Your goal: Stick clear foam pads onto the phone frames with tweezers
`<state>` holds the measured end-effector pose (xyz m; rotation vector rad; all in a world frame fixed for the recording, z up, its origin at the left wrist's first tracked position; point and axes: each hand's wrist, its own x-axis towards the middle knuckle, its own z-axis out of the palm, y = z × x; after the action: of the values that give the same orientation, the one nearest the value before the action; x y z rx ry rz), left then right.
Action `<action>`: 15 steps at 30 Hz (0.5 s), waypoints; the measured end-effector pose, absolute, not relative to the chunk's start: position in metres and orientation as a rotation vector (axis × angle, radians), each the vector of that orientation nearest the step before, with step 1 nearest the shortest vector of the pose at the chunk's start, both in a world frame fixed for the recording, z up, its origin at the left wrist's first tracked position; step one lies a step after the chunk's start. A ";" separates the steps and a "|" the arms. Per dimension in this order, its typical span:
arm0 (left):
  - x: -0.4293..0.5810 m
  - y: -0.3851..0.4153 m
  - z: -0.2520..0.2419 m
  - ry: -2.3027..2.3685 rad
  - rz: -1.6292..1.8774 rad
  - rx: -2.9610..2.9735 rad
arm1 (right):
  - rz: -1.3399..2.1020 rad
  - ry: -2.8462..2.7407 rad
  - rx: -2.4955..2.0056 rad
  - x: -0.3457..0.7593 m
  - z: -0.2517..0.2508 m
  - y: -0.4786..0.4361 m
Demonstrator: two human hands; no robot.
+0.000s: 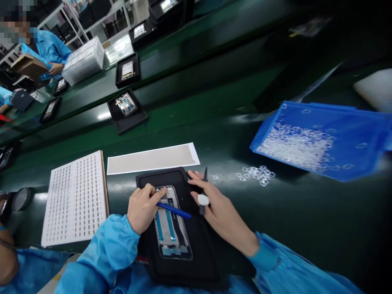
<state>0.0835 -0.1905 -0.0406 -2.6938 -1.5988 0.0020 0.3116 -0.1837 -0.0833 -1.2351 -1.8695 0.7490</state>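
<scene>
A phone frame (168, 228) with blue strips lies in a black tray (199, 257) in front of me. My left hand (142, 208) is closed around a slim blue pen-like tool (176, 210), its fingertips at the upper end of the frame. At the tray's right edge, my right hand (219, 208) has its fingers bent around a thin black tool (205, 174), whose kind I cannot make out. Something white (203, 199) sits by the thumb. Small clear ring-like pieces (260, 174) lie in a loose pile to the right of that hand.
A tilted blue bin (352, 134) holds many more clear pieces. A pale strip sheet (150, 159) lies beyond the tray, and a white board (73, 200) with rows of small parts is at left. Other trays (127, 108) stand farther back. A co-worker (50, 47) holds a box.
</scene>
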 end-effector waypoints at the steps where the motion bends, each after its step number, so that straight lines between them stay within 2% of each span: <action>1: 0.083 -0.191 -0.041 -1.603 0.002 -2.692 | 0.696 -1.886 -1.288 0.322 -0.087 -0.183; 5: 0.083 -0.193 -0.044 -1.643 -0.006 -2.706 | 0.436 -1.880 -1.468 0.360 -0.095 -0.180; 9: 0.080 -0.193 -0.038 -1.723 -0.151 -2.767 | 0.316 -1.769 -1.426 0.370 -0.081 -0.180; 12: 0.084 -0.184 -0.027 -1.692 -0.286 -2.781 | 0.475 -1.568 -1.407 0.366 -0.065 -0.175; 15: 0.102 -0.163 -0.019 -1.564 -0.246 -2.806 | 0.739 -1.425 -1.416 0.359 -0.055 -0.160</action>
<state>0.1023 -0.1628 -0.0191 -2.8062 -1.5642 -0.2455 0.3594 -0.1598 -0.0546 -1.4157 -1.4245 0.7387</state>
